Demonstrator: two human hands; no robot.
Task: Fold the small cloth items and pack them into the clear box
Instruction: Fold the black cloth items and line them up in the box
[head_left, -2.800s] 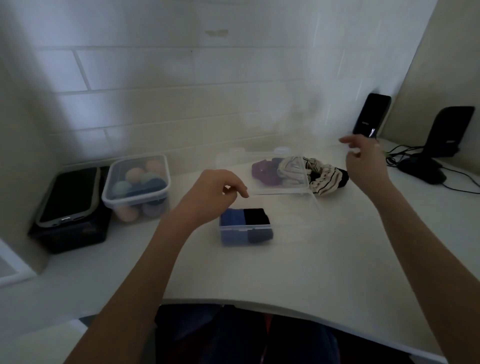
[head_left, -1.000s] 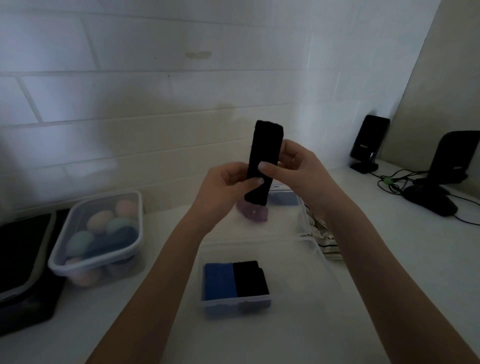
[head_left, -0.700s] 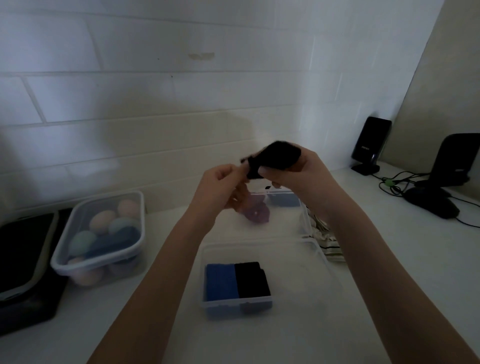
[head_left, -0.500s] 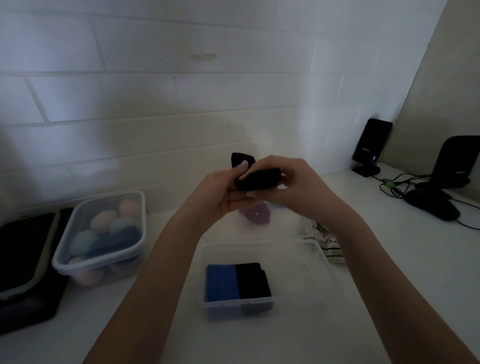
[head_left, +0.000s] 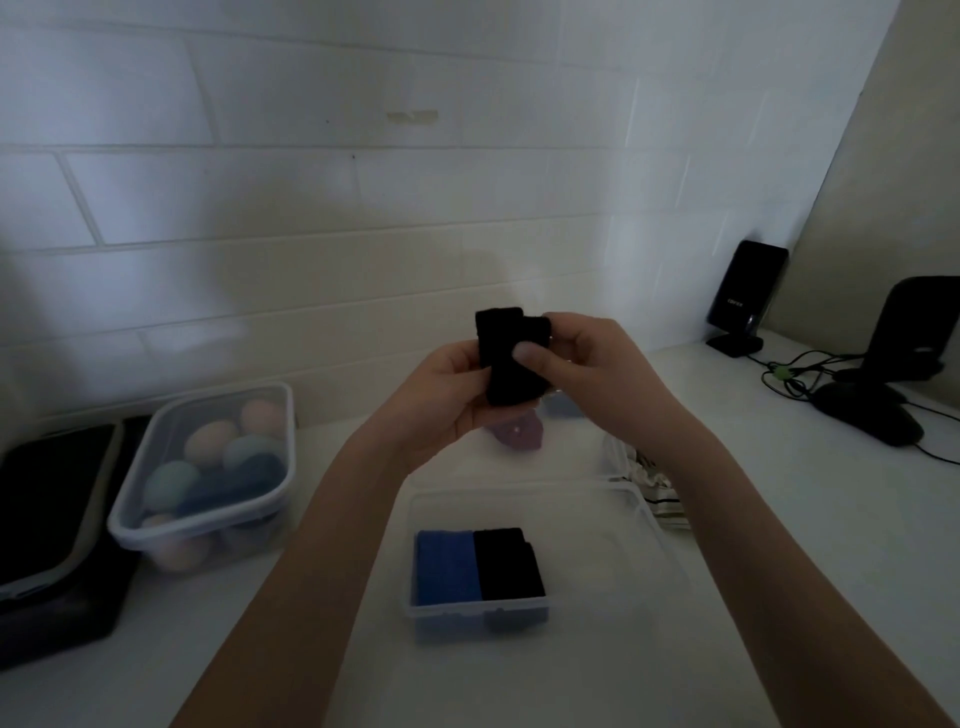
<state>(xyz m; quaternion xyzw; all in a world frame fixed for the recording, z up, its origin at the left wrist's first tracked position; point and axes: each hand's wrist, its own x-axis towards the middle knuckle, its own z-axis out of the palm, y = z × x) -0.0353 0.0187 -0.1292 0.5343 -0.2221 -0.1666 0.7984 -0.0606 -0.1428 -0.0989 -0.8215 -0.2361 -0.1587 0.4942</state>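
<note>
A small black cloth (head_left: 506, 358), folded into a short thick block, is held in the air above the table. My left hand (head_left: 447, 389) grips its left side and my right hand (head_left: 592, 374) pinches its right side, thumb on the front. Below them stands the clear box (head_left: 644, 525), open, with a folded blue cloth (head_left: 445, 566) and a folded black cloth (head_left: 508, 564) side by side at its near left. Behind the box lie a purple cloth (head_left: 517, 434) and a striped cloth (head_left: 657, 499), partly hidden by my arms.
A lidded clear tub (head_left: 208, 467) of pastel rolled items stands at the left, beside a dark flat case (head_left: 47, 514). Two black speakers (head_left: 743, 296) (head_left: 914, 332), a mouse (head_left: 867, 415) and cables lie at the right. A tiled wall runs behind.
The black cloth was a long upright strip a second ago; both hands folded it over and it is now a short compact block. The hands stayed above the box.
</note>
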